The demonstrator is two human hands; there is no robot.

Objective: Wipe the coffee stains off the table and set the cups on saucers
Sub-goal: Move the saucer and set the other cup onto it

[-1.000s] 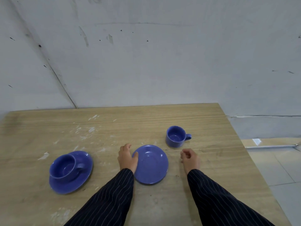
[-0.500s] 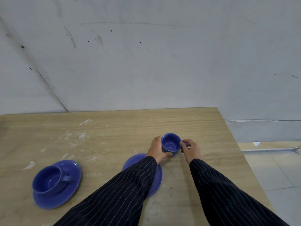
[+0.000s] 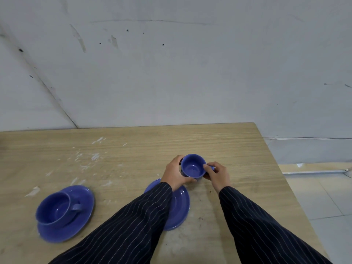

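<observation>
Blue cup (image 3: pixel 192 167), at the empty saucer's (image 3: pixel 181 206) one o'clock, is clasped by left hand (image 3: pixel 176 173) and right hand (image 3: pixel 219 175); its seating remains. At nine o'clock, another cup (image 3: pixel 54 208) is already set on its saucer (image 3: pixel 83 195).

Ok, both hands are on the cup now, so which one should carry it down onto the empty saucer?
Probably the right hand: it pinches the cup at the handle side and its arm is clear. The left hand cups the other side, but its sleeve lies across the saucer, so it should withdraw first.
</observation>
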